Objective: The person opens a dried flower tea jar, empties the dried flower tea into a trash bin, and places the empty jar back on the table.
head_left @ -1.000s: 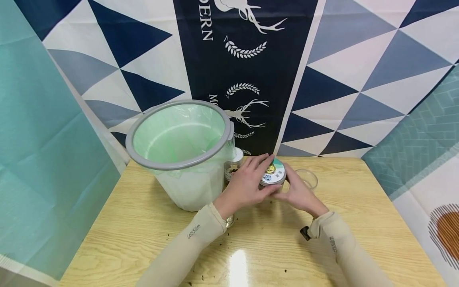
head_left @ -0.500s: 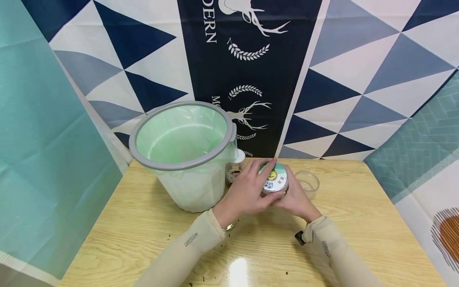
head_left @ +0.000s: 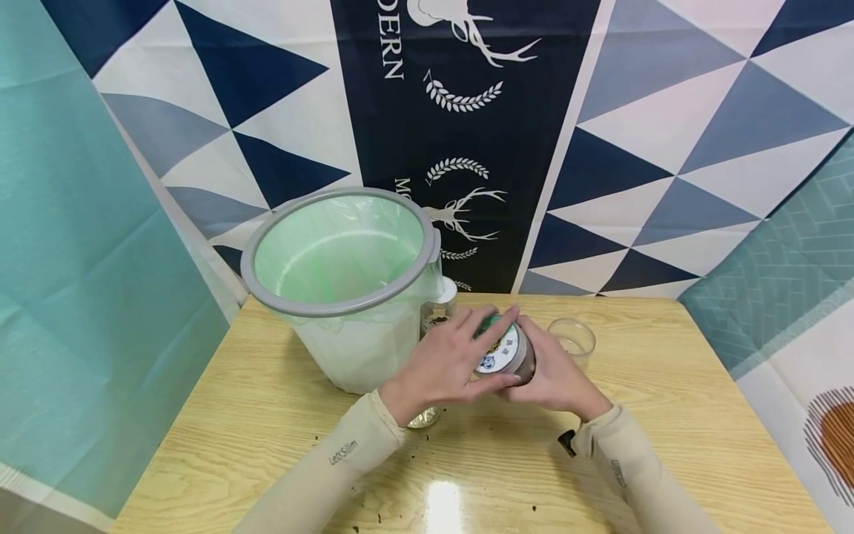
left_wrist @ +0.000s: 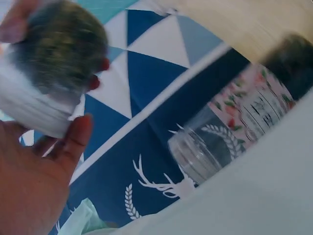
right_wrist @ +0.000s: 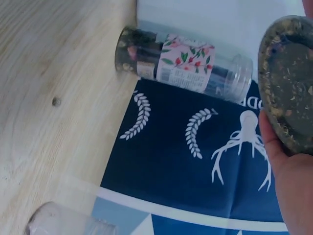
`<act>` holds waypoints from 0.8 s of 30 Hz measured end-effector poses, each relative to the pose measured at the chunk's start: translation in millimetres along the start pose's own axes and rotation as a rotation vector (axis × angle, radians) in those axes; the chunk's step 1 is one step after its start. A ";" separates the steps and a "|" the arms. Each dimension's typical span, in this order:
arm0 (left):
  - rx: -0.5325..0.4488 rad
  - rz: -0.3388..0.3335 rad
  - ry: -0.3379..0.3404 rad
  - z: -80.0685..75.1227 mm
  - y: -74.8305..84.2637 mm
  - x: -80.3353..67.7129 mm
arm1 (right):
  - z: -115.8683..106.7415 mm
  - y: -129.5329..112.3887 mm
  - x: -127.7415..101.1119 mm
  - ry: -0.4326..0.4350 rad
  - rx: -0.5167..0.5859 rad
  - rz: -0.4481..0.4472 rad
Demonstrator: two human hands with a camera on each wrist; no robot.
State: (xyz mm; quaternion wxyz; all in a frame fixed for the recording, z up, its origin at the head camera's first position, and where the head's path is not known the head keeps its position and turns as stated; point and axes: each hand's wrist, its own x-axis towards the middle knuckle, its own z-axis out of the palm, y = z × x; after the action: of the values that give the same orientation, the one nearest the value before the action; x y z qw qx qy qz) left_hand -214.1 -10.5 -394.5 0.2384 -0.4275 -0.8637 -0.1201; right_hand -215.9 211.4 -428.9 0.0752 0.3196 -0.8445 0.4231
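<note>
Above the wooden table [head_left: 280,415], the left hand [head_left: 445,362] curled its fingers over the labelled lid end of the round jar [head_left: 504,350], while the right hand [head_left: 555,377] gripped the jar's dark-filled body from the other side, holding it tilted and raised clear of the tabletop. Just beyond the hands stood an empty clear cup [head_left: 572,338] to the right and a floral-labelled bottle [head_left: 437,308] to the left. The bottle stood against the grey-rimmed bin [head_left: 340,285] lined with a green bag, in front of the patterned backdrop [head_left: 467,133].
</note>
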 end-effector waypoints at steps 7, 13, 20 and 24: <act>0.094 0.097 0.097 10.0 -4.9 -1.4 | 4.3 -9.6 0.1 -0.024 -0.026 0.024; 0.092 0.106 0.118 11.4 -6.9 -0.9 | 5.6 -11.0 1.0 -0.015 -0.023 0.023; 0.097 0.103 0.135 12.5 -8.7 -1.1 | 7.9 -12.4 2.6 0.004 -0.028 0.015; 0.097 0.097 0.135 11.7 -9.1 -1.3 | 9.5 -12.3 2.9 0.016 -0.045 0.014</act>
State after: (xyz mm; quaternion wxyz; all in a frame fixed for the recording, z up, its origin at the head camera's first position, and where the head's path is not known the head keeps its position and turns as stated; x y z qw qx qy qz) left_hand -224.3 -12.1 -405.2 0.3218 -0.4478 -0.8288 -0.0950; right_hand -209.5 197.4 -425.6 0.0860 0.3086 -0.8554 0.4069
